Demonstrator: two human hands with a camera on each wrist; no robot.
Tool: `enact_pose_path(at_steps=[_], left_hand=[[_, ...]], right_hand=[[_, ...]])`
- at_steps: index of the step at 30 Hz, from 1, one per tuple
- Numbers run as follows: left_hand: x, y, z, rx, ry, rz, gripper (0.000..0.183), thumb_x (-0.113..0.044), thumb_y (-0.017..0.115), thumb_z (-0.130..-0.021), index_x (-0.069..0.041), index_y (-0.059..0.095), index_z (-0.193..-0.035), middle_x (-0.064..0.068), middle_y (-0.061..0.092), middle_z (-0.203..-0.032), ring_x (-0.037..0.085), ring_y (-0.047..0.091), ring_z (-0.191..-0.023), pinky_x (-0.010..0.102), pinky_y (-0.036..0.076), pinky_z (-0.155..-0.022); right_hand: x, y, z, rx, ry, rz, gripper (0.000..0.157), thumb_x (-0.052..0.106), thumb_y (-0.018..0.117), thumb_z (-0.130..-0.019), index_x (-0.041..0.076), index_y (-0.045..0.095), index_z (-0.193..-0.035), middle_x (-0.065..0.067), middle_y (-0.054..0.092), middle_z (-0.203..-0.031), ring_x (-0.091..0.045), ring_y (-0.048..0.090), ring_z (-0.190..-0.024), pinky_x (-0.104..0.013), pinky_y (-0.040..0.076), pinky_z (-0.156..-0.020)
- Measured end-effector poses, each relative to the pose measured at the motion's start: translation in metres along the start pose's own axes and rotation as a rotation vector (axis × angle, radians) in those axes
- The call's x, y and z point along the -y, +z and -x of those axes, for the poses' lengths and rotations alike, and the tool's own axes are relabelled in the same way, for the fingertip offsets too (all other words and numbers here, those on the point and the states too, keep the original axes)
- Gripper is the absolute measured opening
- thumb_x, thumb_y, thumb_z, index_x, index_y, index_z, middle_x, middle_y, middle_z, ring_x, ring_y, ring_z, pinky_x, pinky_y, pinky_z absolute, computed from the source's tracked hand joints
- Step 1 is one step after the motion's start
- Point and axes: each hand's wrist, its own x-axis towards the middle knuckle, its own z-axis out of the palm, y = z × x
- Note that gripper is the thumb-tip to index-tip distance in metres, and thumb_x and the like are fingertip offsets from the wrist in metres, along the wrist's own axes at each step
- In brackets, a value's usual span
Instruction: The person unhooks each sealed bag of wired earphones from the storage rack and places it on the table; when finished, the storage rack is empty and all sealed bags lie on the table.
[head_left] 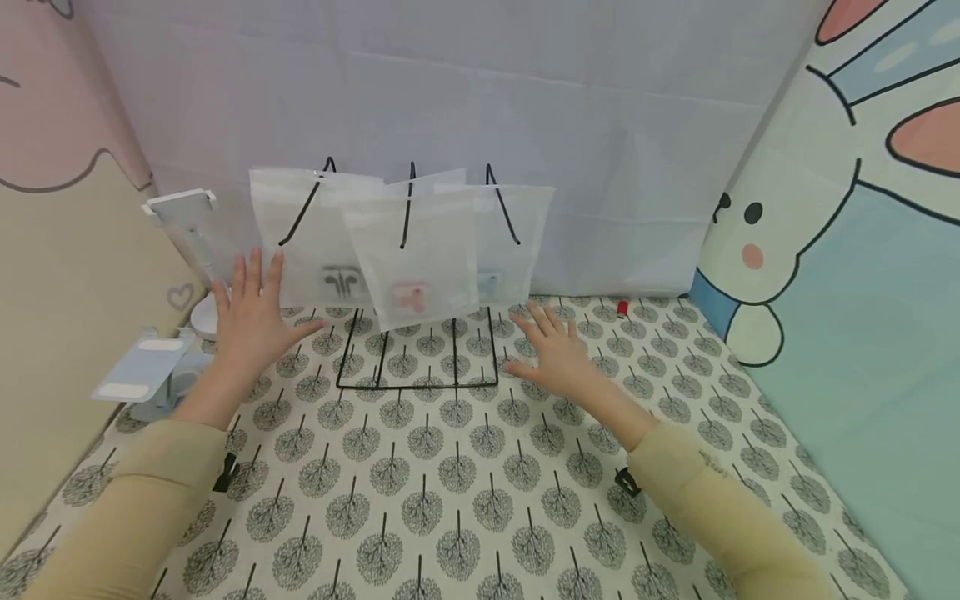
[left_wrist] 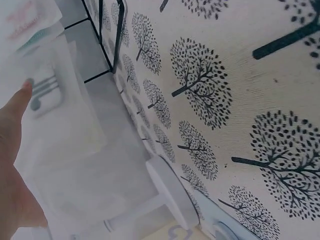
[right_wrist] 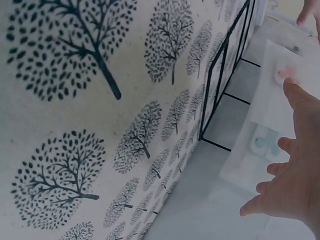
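Three frosted translucent pouches hang from the hooks of a black wire rack [head_left: 417, 387] on the patterned cloth. The left pouch [head_left: 307, 279] shows a dark earphone-like shape inside, the front middle pouch [head_left: 412, 250] a red one, and the right pouch [head_left: 517, 242] a blue one. My left hand [head_left: 253, 321] is spread with straight fingers beside the left pouch, its fingertips overlapping that pouch's lower edge in the head view. To the right of the rack, my right hand [head_left: 553, 354] reaches forward with fingers spread and nothing in it, just below the right pouch.
A white phone-style stand [head_left: 182, 204] on a round base rises at the far left, with a light blue stand [head_left: 146, 367] in front of it. A small red object [head_left: 622, 309] lies at the back right. Printed fabric walls [head_left: 862, 350] enclose the sides and back.
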Motion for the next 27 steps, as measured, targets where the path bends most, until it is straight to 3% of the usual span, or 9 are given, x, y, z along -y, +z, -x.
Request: enact_pose_path(at_steps=[9, 11, 15, 23, 27], left_hand=[[0.008, 0.010, -0.029, -0.121, -0.105, 0.229, 0.119, -0.050, 0.074, -0.076, -0.010, -0.011, -0.151, 0.009, -0.011, -0.157, 0.035, -0.010, -0.144, 0.054, -0.007, -0.115], [0.010, 0.012, -0.033, -0.167, -0.128, 0.283, 0.119, -0.045, 0.079, -0.073, -0.011, -0.004, -0.152, 0.014, 0.004, -0.158, 0.039, 0.005, -0.144, 0.058, 0.003, -0.116], [0.012, 0.015, -0.035, -0.214, -0.185, 0.409, 0.116, -0.038, 0.081, -0.072, -0.013, 0.002, -0.153, 0.016, 0.024, -0.154, 0.041, 0.022, -0.139, 0.058, 0.013, -0.115], [0.023, 0.018, -0.032, -0.179, -0.225, 0.588, 0.097, -0.036, 0.069, -0.085, -0.020, 0.002, -0.153, 0.011, 0.030, -0.152, 0.034, 0.019, -0.142, 0.048, 0.010, -0.118], [0.027, 0.022, -0.033, -0.196, -0.253, 0.644, 0.084, -0.034, 0.066, -0.087, -0.020, 0.015, -0.152, 0.018, 0.045, -0.141, 0.035, 0.033, -0.135, 0.048, 0.021, -0.116]], right_hand=[[-0.001, 0.030, -0.023, 0.092, -0.052, -0.158, 0.088, 0.048, 0.065, -0.084, 0.016, 0.018, -0.152, -0.013, 0.007, -0.159, -0.038, 0.009, -0.144, -0.062, 0.011, -0.112], [-0.003, 0.036, -0.027, 0.136, -0.068, -0.204, 0.090, 0.046, 0.066, -0.084, 0.016, 0.016, -0.152, -0.014, 0.007, -0.158, -0.039, 0.010, -0.143, -0.061, 0.014, -0.112], [-0.011, 0.049, -0.031, 0.237, -0.065, -0.230, 0.094, 0.052, 0.064, -0.083, 0.017, 0.012, -0.153, -0.013, 0.004, -0.159, -0.039, 0.009, -0.144, -0.061, 0.017, -0.112], [-0.031, 0.059, -0.039, 0.346, -0.106, -0.221, 0.090, 0.051, 0.063, -0.085, 0.013, 0.016, -0.152, -0.010, 0.011, -0.159, -0.034, 0.012, -0.144, -0.054, 0.010, -0.116], [-0.035, 0.060, -0.040, 0.363, -0.126, -0.216, 0.087, 0.050, 0.063, -0.086, 0.014, 0.019, -0.152, -0.010, 0.013, -0.158, -0.033, 0.012, -0.144, -0.055, 0.010, -0.116]])
